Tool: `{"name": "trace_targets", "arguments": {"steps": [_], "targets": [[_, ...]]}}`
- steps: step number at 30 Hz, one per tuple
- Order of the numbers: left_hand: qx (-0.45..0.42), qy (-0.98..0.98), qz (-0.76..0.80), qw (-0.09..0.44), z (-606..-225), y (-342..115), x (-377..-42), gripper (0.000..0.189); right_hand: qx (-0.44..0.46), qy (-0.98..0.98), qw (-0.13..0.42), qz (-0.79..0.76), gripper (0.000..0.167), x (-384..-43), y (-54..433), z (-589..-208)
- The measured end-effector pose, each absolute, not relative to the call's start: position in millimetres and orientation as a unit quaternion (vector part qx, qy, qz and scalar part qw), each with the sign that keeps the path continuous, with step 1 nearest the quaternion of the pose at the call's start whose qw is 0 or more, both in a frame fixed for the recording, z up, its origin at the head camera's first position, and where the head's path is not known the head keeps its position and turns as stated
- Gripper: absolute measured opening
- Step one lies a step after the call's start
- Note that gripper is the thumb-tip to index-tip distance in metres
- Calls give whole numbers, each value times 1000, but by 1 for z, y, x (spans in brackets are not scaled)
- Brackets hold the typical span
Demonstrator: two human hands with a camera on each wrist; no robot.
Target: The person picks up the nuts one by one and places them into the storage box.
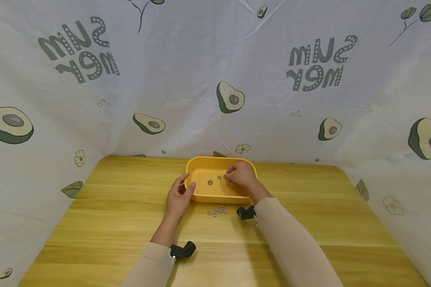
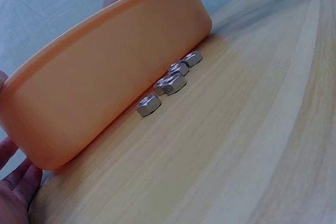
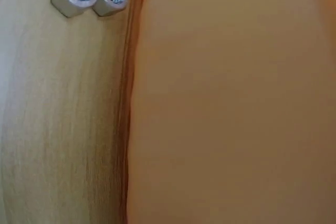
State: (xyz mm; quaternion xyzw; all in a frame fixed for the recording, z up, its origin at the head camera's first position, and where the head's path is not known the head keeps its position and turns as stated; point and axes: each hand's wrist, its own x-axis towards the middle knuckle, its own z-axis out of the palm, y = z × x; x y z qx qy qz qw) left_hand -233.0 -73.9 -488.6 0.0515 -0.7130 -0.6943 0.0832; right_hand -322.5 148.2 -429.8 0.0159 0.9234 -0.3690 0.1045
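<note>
A yellow plastic tray stands on the wooden table. My left hand grips its left end, thumb at the rim and fingers around the outside; in the left wrist view its fingertips touch the tray's lower corner. My right hand reaches over the right side into the tray, thumb and fingertips together, pinching what seems to be a small metal nut, mostly hidden. Two nuts lie on the tray floor, a larger nut and a smaller nut. The right wrist view shows the tray's outer wall, not the hand.
Several hex nuts lie loosely grouped on the table close to the tray's front wall. A white printed cloth hangs behind the table and along both sides. Black wrist cameras sit on both wrists.
</note>
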Motion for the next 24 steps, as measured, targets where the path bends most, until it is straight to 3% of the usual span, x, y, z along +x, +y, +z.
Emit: {"name": "trace_targets", "arguments": {"steps": [9,24], "targets": [[50,-709,-698,85,-487,-73,-231,49,25,898,111,-425,26,-317,152,-421],[54,-707,-700,80,-489,-75,-232,49,-62,891,78,-443,27,-276,155,-402]]}}
